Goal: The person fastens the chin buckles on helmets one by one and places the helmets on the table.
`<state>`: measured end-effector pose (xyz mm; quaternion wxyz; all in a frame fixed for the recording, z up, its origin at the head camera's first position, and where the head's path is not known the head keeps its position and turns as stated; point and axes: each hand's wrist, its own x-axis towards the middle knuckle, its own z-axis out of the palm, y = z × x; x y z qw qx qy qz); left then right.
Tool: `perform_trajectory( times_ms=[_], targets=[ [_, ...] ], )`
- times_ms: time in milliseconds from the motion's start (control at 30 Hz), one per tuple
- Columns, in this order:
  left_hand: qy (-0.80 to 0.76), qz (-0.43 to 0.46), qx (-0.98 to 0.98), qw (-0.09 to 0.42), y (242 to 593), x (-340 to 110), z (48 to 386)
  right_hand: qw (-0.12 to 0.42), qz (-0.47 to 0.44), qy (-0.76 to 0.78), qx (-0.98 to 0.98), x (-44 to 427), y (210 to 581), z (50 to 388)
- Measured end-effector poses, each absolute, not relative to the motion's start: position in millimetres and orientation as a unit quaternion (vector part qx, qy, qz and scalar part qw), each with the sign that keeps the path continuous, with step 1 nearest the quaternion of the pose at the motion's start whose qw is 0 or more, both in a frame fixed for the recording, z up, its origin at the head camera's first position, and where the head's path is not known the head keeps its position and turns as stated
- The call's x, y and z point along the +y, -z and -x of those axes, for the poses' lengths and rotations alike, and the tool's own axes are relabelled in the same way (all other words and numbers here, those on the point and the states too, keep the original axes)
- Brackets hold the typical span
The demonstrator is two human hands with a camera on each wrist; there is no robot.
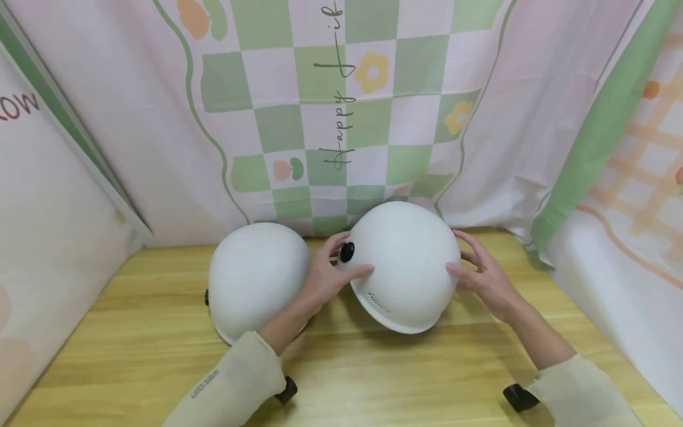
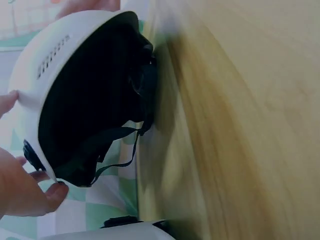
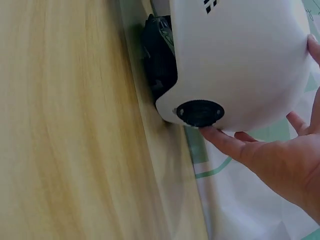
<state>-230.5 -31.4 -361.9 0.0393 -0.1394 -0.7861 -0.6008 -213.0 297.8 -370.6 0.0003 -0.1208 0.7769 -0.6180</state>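
A white helmet with a row of small vent slots is held between both hands, tilted. Its dark inside and black chin strap show in the left wrist view. My left hand grips its left side by a black round side piece, thumb on the shell, fingers at the rim. On the opposite side my right hand grips the shell; a fingertip touches the other black side piece in the right wrist view. A second white helmet sits on the table, partly hidden by the left forearm.
The wooden table ends at a fabric backdrop with green checks and flowers. More printed cloth hangs at the left, and a green-edged cloth at the right. The two helmets stand close together near the back edge.
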Motion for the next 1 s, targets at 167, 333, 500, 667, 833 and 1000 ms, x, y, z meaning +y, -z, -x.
perform_trajectory(
  times_ms=[167, 333, 500, 667, 833, 1000],
  targets=[
    [0.599, 0.170, -0.778, 0.082, 355.1, -32.9, 230.2, 0.019, 0.142, 0.654, 0.743, 301.0, 374.8, 211.1],
    [0.588, 0.198, -0.776, 0.112, 346.3, -34.9, 229.3, 0.046, 0.173, 0.663, 0.727, 301.8, 374.9, 210.0],
    [0.560, 0.201, -0.795, 0.119, 338.4, -34.6, 225.3, 0.079, 0.181, 0.658, 0.726, 304.5, 371.2, 209.9],
    [0.537, 0.213, -0.806, 0.129, 330.6, -34.6, 222.9, 0.110, 0.186, 0.681, 0.699, 306.7, 374.6, 209.3],
    [0.512, 0.240, -0.812, 0.141, 322.7, -35.9, 222.7, 0.130, 0.192, 0.693, 0.682, 310.4, 381.4, 208.2],
    [0.453, 0.288, -0.822, 0.190, 324.4, -36.1, 225.7, 0.131, 0.199, 0.679, 0.694, 314.8, 381.6, 210.0]
  ],
)
